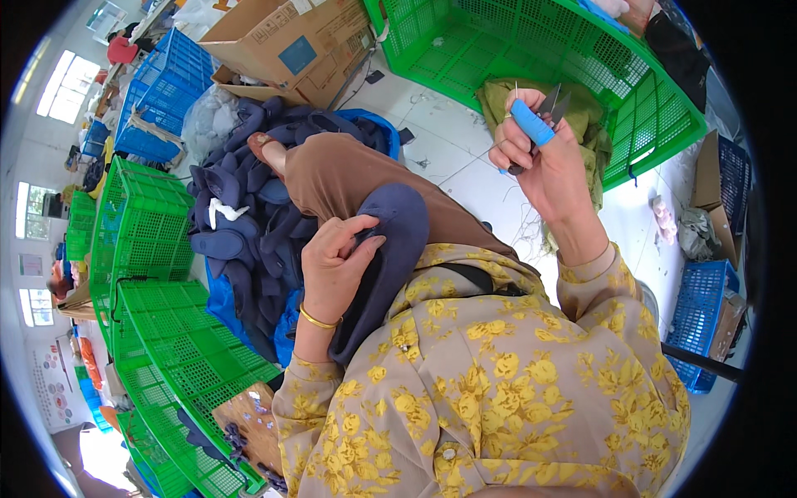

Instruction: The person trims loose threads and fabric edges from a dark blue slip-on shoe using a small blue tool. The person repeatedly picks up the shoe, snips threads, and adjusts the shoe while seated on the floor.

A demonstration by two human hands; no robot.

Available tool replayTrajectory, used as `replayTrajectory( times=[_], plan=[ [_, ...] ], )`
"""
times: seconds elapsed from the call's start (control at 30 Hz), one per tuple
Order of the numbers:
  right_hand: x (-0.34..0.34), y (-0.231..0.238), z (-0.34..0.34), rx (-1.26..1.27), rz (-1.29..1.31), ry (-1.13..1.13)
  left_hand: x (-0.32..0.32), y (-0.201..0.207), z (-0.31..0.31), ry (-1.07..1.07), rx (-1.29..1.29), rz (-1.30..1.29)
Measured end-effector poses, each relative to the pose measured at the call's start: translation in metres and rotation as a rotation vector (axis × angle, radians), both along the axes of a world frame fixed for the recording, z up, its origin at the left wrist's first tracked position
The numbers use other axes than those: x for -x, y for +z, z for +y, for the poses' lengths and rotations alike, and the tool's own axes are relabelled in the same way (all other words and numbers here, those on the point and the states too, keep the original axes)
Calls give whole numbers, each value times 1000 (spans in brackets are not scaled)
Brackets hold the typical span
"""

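A navy blue fabric slipper lies across my lap, its rounded toe pointing away from me. My left hand pinches the edge of its opening between thumb and fingers. Off to the right and raised, my right hand is closed around a pair of small dark scissors, blades pointing up. Blue tape wraps one of its digits. A thin needle seems to stick up beside the tape. The fingers partly hide the scissors' handles.
Many navy slippers are heaped on blue plastic at my left. Green crates stand left, and another green crate ahead holds olive cloth. A cardboard box stands beyond the heap; a blue basket sits at right.
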State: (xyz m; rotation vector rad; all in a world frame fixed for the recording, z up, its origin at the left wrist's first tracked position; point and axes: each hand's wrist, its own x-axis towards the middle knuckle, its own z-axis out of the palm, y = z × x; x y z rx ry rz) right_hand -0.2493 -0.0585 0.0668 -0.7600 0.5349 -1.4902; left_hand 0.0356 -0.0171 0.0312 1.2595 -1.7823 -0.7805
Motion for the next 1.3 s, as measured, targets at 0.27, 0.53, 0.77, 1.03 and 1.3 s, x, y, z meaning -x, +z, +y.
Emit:
replayTrajectory(
  times=[0.27,0.53,0.77,1.03,1.3],
  plan=[
    [-1,-1,-2,-1,-19,17,2,3,-3,-6,105,-87],
    [-5,12,3,71,76,23,11,-2,-6,-17,271,-256],
    [-4,45,-6,310,231,18,29,2,-9,-100,407,-475],
    [25,82,10,285,343,-89,20,-6,-10,-30,272,-289],
    [-55,-29,41,460,1522,325,7,-5,-11,-22,-145,-50]
  ],
)
